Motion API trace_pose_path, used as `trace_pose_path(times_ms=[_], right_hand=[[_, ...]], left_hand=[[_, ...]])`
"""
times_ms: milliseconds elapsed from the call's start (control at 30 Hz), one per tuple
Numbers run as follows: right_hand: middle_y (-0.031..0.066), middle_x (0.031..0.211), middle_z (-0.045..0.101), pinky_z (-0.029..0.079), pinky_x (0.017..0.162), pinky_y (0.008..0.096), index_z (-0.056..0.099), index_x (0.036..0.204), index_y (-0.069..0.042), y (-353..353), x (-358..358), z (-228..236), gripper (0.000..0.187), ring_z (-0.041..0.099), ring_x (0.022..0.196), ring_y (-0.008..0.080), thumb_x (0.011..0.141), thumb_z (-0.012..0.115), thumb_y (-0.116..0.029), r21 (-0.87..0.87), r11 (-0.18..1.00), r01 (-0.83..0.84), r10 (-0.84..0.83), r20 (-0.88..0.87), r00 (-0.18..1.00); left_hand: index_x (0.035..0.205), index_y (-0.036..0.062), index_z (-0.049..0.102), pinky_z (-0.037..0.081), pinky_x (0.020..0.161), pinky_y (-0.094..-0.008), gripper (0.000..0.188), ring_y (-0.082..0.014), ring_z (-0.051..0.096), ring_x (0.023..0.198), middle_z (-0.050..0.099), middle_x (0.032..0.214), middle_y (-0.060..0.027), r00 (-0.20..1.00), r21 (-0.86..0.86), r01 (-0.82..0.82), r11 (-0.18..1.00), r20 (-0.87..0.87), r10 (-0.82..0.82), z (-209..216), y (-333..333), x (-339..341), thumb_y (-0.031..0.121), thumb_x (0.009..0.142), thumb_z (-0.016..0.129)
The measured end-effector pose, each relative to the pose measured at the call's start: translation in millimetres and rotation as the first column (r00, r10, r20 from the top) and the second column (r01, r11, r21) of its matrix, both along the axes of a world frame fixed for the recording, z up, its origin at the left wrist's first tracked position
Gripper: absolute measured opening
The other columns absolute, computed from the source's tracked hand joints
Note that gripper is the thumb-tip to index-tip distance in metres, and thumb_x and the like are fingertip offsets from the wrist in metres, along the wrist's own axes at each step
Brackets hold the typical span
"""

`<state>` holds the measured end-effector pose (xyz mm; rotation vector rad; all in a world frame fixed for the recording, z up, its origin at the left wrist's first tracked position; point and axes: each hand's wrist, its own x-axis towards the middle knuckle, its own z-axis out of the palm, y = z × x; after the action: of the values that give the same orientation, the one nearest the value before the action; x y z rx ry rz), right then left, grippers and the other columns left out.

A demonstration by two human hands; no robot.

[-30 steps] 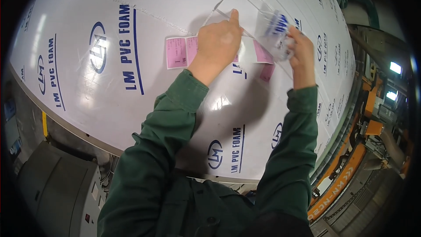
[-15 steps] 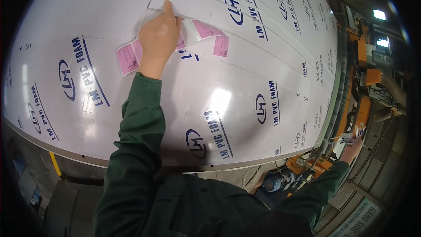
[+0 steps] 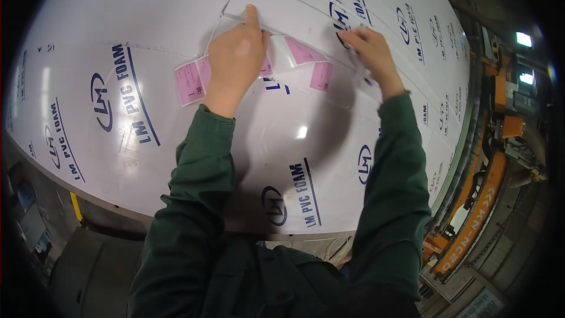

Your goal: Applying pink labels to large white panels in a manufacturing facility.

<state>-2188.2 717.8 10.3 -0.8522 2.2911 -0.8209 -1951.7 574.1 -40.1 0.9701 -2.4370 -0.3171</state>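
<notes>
My left hand (image 3: 238, 53) rests on the white sheet (image 3: 147, 182), its index finger stretched out onto the edge of a narrow white strip (image 3: 294, 15). The thumb stands apart, and the other fingers look curled under, partly hidden. A strip of pink labels (image 3: 190, 84) comes out on both sides of this hand, its right end bent and lifted off the sheet. Over to the right, my right hand (image 3: 376, 56) is closed, fingertips pinched above the white strips. A scrap of clear film with dark print (image 3: 364, 73) hangs blurred from it.
Several narrow white strips lie side by side across the upper right of the sheet. Orange machinery (image 3: 474, 218) runs along the sheet's right side. A dark grey cabinet (image 3: 97, 271) stands below the near left edge, by a yellow bar (image 3: 76, 206).
My right hand has come from beyond the sheet's right edge up over the white strips, bringing the clear film. The left hand keeps its place on the strip while the view shifts slightly.
</notes>
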Motion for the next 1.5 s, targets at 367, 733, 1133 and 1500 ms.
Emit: trace_pose_path(times_ms=[367, 733, 1133, 1500], right_hand=[[0.0046, 0.062, 0.054, 0.037, 0.045, 0.0286, 0.060, 0.073, 0.002, -95.7, 3.8, -9.8, 0.029, 0.046, 0.049, 0.0135, 0.071, 0.072, -0.025, 0.094, 0.996, -0.008, -0.004, 0.122, 0.992], [0.0037, 0.060, 0.053, 0.036, 0.042, 0.0293, 0.060, 0.075, 0.000, -83.9, -0.3, -10.4, 0.022, 0.046, 0.046, 0.0133, 0.074, 0.069, -0.020, 0.075, 0.996, 0.049, -0.065, 0.238, 0.969], [0.0025, 0.058, 0.052, 0.034, 0.040, 0.0293, 0.058, 0.070, -0.003, -92.7, 4.1, -13.6, 0.024, 0.045, 0.044, 0.0134, 0.073, 0.071, -0.023, 0.099, 0.989, 0.106, -0.124, 0.195, 0.973], [0.0032, 0.084, 0.065, 0.047, 0.073, 0.0269, 0.065, 0.089, -0.003, -51.2, 27.7, -21.1, 0.026, 0.058, 0.080, 0.0123, 0.077, 0.076, -0.024, -0.136, 0.989, -0.052, 0.015, -0.265, 0.964]], left_hand=[[0.128, 0.0009, 0.057, 0.046, 0.050, -0.0357, 0.048, -0.0244, 0.061, 0.057, 0.064, 0.069, -0.0068, 1.000, 0.069, -0.003, 0.998, -0.006, 0.003, 5.2, 1.3, 2.2, 0.022, 0.086, 0.066], [0.126, -0.0032, 0.058, 0.044, 0.044, -0.0352, 0.052, -0.0225, 0.061, 0.053, 0.063, 0.065, -0.0061, 0.999, -0.012, 0.021, 1.000, -0.046, -0.021, 0.9, -1.2, 1.5, 0.024, 0.082, 0.067], [0.127, 0.0014, 0.058, 0.045, 0.048, -0.0364, 0.048, -0.0250, 0.060, 0.055, 0.063, 0.067, -0.0072, 1.000, 0.062, -0.001, 0.998, -0.022, 0.003, 4.4, 1.2, 2.3, 0.023, 0.085, 0.067], [0.125, -0.0075, 0.057, 0.047, 0.047, -0.0360, 0.050, -0.0246, 0.062, 0.055, 0.064, 0.066, -0.0088, 0.997, 0.097, 0.020, 0.995, -0.070, -0.013, 5.1, -0.8, 4.0, 0.019, 0.082, 0.065]])
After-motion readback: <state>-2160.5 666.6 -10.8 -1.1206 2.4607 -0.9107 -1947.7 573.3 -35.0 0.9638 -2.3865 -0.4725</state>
